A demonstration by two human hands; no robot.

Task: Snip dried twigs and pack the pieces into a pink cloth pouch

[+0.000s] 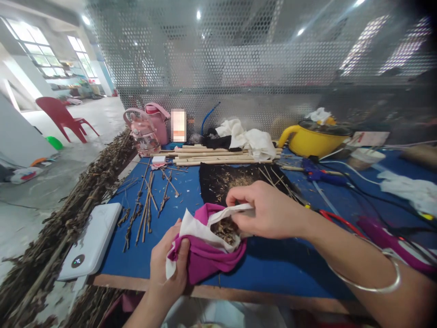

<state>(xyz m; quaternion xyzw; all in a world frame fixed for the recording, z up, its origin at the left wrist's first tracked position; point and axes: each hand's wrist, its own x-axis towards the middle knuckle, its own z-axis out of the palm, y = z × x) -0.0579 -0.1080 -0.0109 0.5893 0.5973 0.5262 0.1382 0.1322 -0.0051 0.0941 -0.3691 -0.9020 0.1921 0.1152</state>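
Observation:
Near the front edge of the blue table sits a magenta cloth pouch (215, 262) with a white lining (196, 228). Dry brown plant bits (223, 230) show inside its mouth. My left hand (170, 257) grips the pouch's left side, thumb over the magenta cloth. The fingers of my right hand (262, 209) pinch the lining's upper right edge, with the mouth between both hands. A silver bangle (372, 284) is on my right wrist. Just behind the pouch lies a black cloth (211, 182) scattered with pale plant bits. The pouch's underside is hidden.
Dry twigs (148, 205) and a white power bank (92, 241) lie at left. Wooden sticks (221, 157), a pink bottle (145, 134) and a yellow pot (314, 141) stand at the back. A blue glue gun (321, 173) and purple tool (385, 237) with cords lie right.

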